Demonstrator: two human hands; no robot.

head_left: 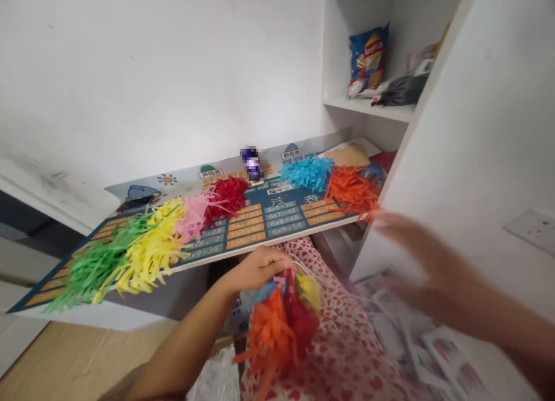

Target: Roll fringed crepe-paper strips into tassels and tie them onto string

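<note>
My left hand [264, 266] is closed on a white string with a bunch of paper tassels hanging below it, above my lap. Orange [272, 328] and red [301, 314] tassels show most clearly in the bunch, with some yellow and blue behind. My right hand [396, 233], smeared by motion, is at the right end of the table by a pile of orange fringed strips [353, 190]. Its fingers overlap the strips' edge in view; whether they grip any cannot be made out.
Green [102, 259], yellow [150, 253], pink [193, 216], red [228, 198] and light-blue [307, 172] fringe piles lie along the printed tabletop [247, 236]. A blurred purple item [252, 162] stands at the back. Right are a white shelf [368, 109] with a chip bag [368, 56] and a side panel [468, 129].
</note>
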